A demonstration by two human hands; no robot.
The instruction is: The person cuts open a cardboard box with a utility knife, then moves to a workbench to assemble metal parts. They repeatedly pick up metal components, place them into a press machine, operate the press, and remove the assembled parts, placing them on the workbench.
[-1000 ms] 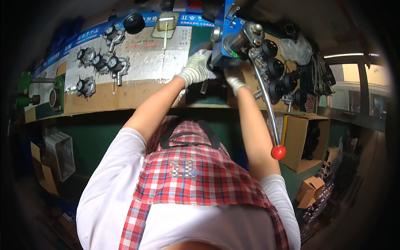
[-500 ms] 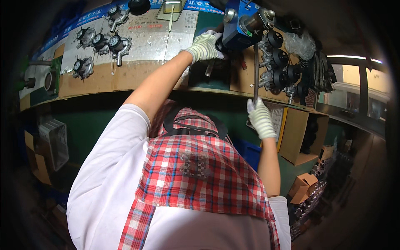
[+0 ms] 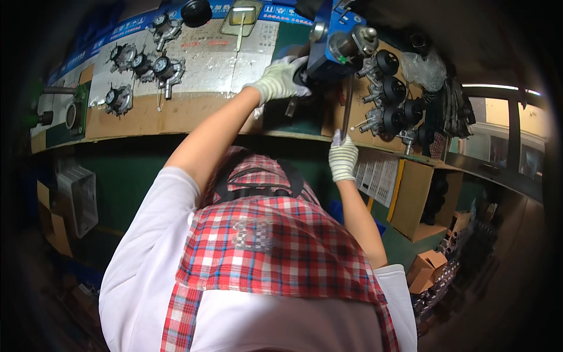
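A blue hand press (image 3: pixel 330 57) stands at the bench's front edge, right of centre. My right hand (image 3: pixel 343 159), in a striped white glove, is closed round the lower end of the press's long dark lever (image 3: pixel 349 108). The lever points down toward me. My left hand (image 3: pixel 277 81), gloved alike, reaches to the left side of the press. Its fingers are closed on the edge of a black round part (image 3: pixel 301 75), mostly hidden by the glove and the press. A short metal tube (image 3: pixel 291 107) shows below that hand.
Several metal pumps (image 3: pixel 168 71) lie on cardboard at the left. More pumps with black pulleys (image 3: pixel 394 91) crowd the bench right of the lever. A brush rests in a tray (image 3: pixel 241 19) at the back. An open carton (image 3: pixel 419 196) stands below right.
My right hand and the lever's lower end have swung left and slightly inward. My left hand has shifted a little left and down, staying beside the press.
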